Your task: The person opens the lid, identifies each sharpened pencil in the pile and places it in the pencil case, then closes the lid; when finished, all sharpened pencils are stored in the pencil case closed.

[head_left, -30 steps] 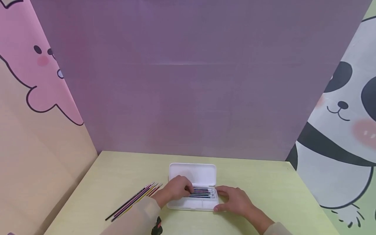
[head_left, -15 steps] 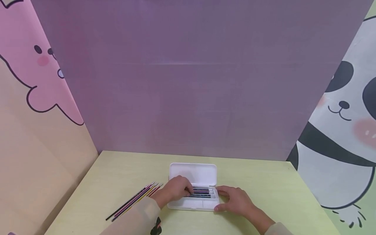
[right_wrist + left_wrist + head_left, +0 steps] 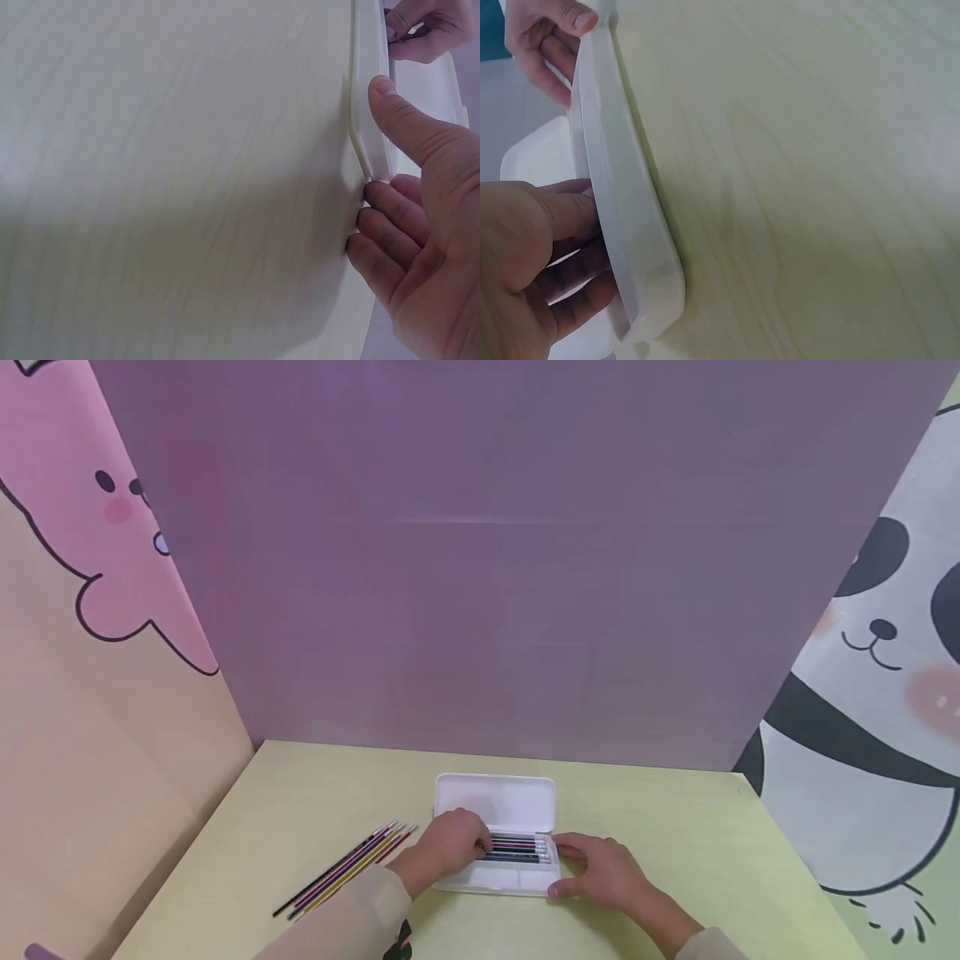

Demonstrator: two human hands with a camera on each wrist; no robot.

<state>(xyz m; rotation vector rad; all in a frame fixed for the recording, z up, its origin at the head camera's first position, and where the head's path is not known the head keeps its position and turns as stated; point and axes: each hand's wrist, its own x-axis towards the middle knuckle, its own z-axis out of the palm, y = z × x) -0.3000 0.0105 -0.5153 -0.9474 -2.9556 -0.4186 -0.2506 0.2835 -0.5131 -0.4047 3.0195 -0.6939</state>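
A white pencil case [image 3: 495, 880] lies with its lid [image 3: 510, 802] tipped back. Several dark striped pencils [image 3: 519, 850] lie side by side in its rear compartment, white-tipped ends to the right. My left hand [image 3: 452, 842] reaches in over their left ends, fingers curled and pinching at them; the case wall [image 3: 626, 195] partly hides the fingertips in the left wrist view. At the right end, my right hand [image 3: 603, 870] holds the case, its thumb [image 3: 397, 112] on the front corner and its fingers [image 3: 386, 232] against the end.
A loose bundle of several pencils [image 3: 341, 872], dark, purple, yellow and red, lies slanted on the pale wooden table [image 3: 337, 777], left of the case and beside the left sleeve [image 3: 345, 918]. A purple panel [image 3: 480, 610] rises behind the table's back edge.
Pencils in the case have shifted slightly under my left fingers and now lie straighter. Both hands stay in nearly the same place; the head view has shifted a little.
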